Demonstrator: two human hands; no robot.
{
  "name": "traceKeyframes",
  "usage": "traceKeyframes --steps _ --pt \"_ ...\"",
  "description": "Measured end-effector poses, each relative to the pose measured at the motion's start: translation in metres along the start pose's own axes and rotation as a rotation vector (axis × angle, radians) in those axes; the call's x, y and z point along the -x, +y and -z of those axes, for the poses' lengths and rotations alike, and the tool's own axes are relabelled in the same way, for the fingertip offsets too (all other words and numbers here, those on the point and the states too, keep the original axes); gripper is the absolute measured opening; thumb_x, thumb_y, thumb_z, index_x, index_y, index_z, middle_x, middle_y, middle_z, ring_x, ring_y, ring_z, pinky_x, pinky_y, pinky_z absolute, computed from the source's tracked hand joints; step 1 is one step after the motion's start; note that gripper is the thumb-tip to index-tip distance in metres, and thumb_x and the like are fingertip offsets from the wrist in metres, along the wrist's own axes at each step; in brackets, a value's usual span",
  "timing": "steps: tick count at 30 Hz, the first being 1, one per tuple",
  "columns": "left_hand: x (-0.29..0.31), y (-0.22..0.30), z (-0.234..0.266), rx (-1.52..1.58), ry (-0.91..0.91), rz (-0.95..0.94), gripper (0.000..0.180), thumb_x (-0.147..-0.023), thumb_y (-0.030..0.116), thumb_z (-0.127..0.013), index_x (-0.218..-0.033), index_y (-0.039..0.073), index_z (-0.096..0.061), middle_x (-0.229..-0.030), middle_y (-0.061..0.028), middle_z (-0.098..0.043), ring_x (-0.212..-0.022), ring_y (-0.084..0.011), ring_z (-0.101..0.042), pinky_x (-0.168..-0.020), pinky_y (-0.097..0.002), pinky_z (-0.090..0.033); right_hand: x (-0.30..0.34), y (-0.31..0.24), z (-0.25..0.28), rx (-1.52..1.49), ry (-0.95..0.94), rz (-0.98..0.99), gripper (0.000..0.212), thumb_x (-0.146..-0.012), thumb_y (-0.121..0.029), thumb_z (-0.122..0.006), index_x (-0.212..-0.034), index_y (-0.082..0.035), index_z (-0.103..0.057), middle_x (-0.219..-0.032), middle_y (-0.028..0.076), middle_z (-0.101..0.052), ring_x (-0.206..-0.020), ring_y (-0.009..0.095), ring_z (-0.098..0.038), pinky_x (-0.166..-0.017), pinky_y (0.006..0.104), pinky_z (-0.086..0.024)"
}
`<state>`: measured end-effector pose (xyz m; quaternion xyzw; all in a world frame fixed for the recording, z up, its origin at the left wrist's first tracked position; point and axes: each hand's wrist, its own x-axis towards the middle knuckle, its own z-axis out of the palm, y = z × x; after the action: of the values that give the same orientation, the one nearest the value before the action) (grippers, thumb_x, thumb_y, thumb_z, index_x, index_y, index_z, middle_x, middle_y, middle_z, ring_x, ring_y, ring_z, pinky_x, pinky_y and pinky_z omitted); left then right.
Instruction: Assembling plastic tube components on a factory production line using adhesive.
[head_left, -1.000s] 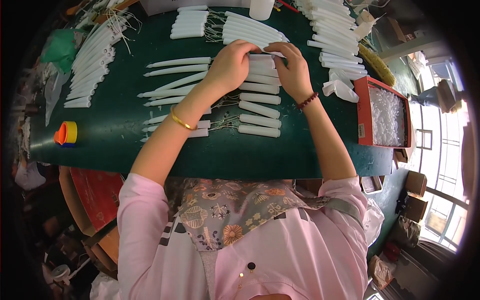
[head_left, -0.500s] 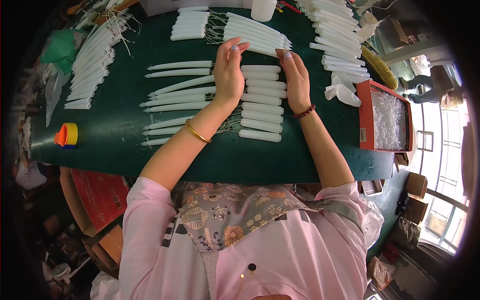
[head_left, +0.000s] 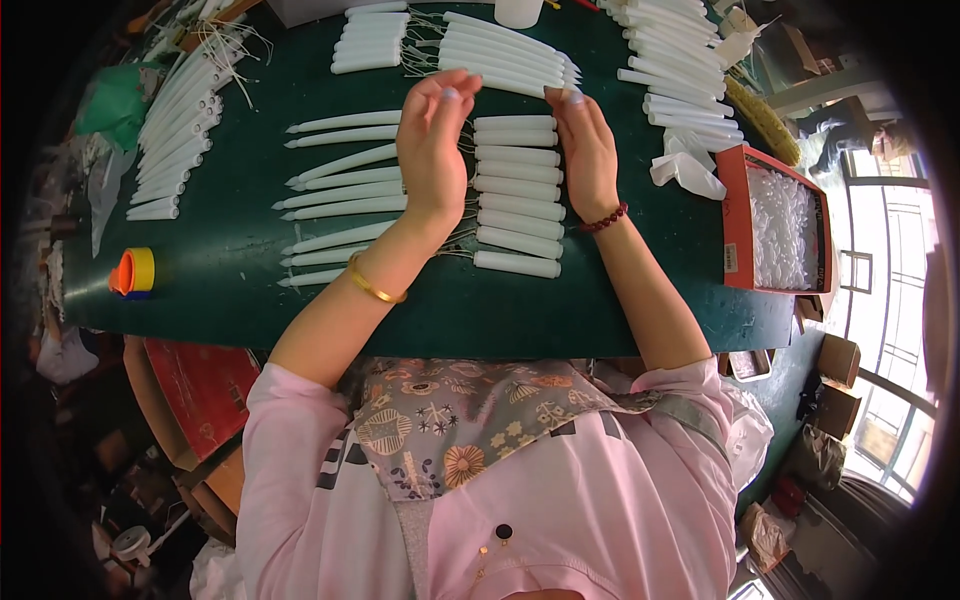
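White pointed taper candle pieces point(head_left: 345, 182) lie in a column on the left, partly under my left wrist. Thin wires join them to a column of short white tubes point(head_left: 518, 205). My left hand point(head_left: 435, 150) is cupped at the gap between the columns, fingers apart with nothing visible in them. At the right ends of the short tubes stands my right hand point(head_left: 588, 150), loosely bent and open. Its fingertips are next to the points of a farther group of taper pieces point(head_left: 505, 58). Wires link that group to more short tubes point(head_left: 368, 42).
A stack of white tubes point(head_left: 180, 150) with loose wires lies far left, near a yellow and orange tape roll point(head_left: 135, 270). More white tubes point(head_left: 680, 75) lie at the right. A red box point(head_left: 735, 225) holds small clear-white pieces. A white bottle point(head_left: 518, 12) stands at the back.
My left hand has moved left, widening the gap between my hands. My right hand has barely shifted. The rows of candle pieces keep their arrangement, and the view has moved slightly.
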<state>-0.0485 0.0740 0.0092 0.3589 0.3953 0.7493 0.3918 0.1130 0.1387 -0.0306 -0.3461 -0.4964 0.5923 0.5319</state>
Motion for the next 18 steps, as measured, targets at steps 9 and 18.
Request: traceKeyframes --steps 9,18 --pt "0.114 0.035 0.024 -1.153 -0.776 -0.613 0.017 -0.088 0.013 -0.071 -0.103 0.008 -0.075 -0.101 -0.0017 -0.059 -0.084 -0.0202 -0.061 -0.072 -0.0355 -0.048 -0.031 -0.027 -0.001 1.151 -0.573 0.475 0.023 -0.095 -0.016 -0.069 -0.117 -0.010 -0.075 -0.115 0.010 -0.071 -0.109 0.032 -0.066 -0.098 0.0417 -0.052" --pt "0.080 0.050 0.036 -1.132 -0.552 -0.488 0.022 -0.078 0.021 -0.085 -0.096 0.013 -0.075 -0.091 -0.0005 -0.060 -0.084 -0.0218 -0.061 -0.074 -0.0395 -0.043 -0.013 -0.032 -0.009 1.053 -0.392 0.632 0.022 -0.093 -0.013 -0.072 -0.114 -0.007 -0.076 -0.114 0.009 -0.071 -0.107 0.030 -0.067 -0.094 0.0404 -0.053"
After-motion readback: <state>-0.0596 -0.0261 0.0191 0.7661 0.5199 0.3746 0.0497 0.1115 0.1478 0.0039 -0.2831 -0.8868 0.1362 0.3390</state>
